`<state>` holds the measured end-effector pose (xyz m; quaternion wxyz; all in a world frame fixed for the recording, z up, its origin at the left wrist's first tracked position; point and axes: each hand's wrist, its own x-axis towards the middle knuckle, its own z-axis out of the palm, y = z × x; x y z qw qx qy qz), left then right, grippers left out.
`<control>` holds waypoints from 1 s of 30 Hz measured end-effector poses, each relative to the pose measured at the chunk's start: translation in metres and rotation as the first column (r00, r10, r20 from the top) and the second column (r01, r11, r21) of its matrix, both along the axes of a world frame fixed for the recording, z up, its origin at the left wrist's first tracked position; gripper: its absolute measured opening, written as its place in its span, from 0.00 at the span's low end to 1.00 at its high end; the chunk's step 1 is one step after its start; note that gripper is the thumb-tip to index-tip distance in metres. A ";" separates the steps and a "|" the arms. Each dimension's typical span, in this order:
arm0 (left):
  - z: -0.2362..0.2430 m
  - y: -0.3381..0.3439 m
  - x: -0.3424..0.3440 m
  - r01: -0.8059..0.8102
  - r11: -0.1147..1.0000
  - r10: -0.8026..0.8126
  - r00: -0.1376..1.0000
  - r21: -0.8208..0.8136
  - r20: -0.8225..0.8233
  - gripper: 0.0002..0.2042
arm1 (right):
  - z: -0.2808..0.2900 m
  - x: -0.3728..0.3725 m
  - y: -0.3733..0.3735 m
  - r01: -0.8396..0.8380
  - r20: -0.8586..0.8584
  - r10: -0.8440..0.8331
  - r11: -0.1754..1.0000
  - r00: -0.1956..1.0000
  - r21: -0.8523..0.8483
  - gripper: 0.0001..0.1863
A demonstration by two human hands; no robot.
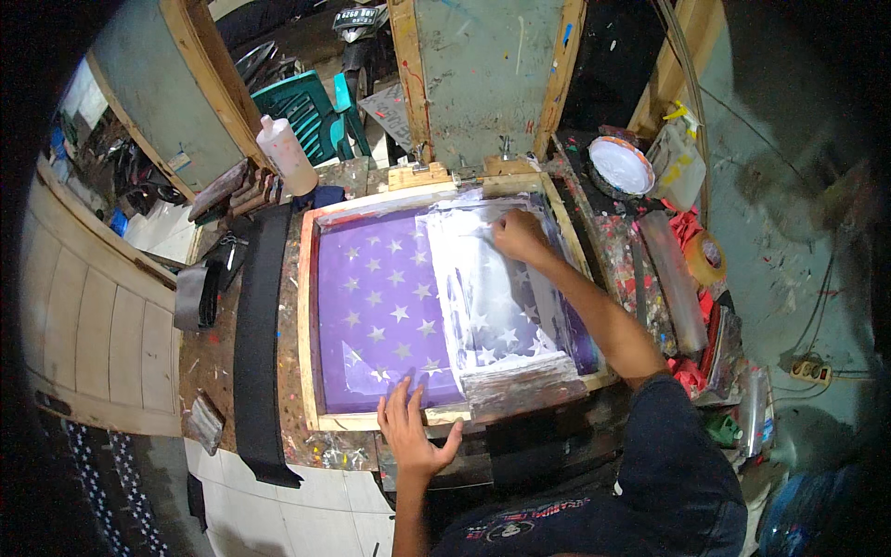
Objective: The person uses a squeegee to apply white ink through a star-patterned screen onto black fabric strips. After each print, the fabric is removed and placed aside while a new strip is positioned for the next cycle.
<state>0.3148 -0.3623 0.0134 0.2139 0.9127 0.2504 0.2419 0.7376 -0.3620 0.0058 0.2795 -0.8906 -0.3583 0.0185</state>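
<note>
Head view, from left to right: black lengths of material (85, 473) patterned with white stars show low at the left, beyond the worn surface (206, 362). A long black band (256, 343) runs over that surface and past its near edge, close beside the frame, perhaps laid there to be within reach. Behind it, a stained bottle (290, 156) stands upright at the far corner, clear of the working area.

Mid-surface lies the wooden frame (307, 306), holding a purple mesh (357, 265) with pale stars. Two clamps (419, 173) at its far edge seem to be there to keep it from shifting. The left hand (418, 444) is spread wide and grips nothing; its fingers reach over the near rail, with the thumb well apart, probably to steady that side.

White coating (467, 243) covers much of the mesh's right half, with a grey-brown strip (520, 390) lying across its near end. Over the far part of the coating, the right hand (522, 238) is narrow, its fingers drawn in; whether it pinches something cannot be told from here.

Farther right, a bowl (595, 174) of white stuff sits near the right arm, presumably for easy reach. Nearer the viewer are a clear rolled sheet (670, 283) and a yellowish tape roll (696, 266), beside red scraps.
</note>
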 end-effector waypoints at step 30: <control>-0.001 0.001 0.000 0.014 0.999 -0.014 1.000 0.036 -0.008 0.38 | 0.073 -0.213 -0.199 -0.512 0.272 0.515 0.855 0.813 -0.085 0.32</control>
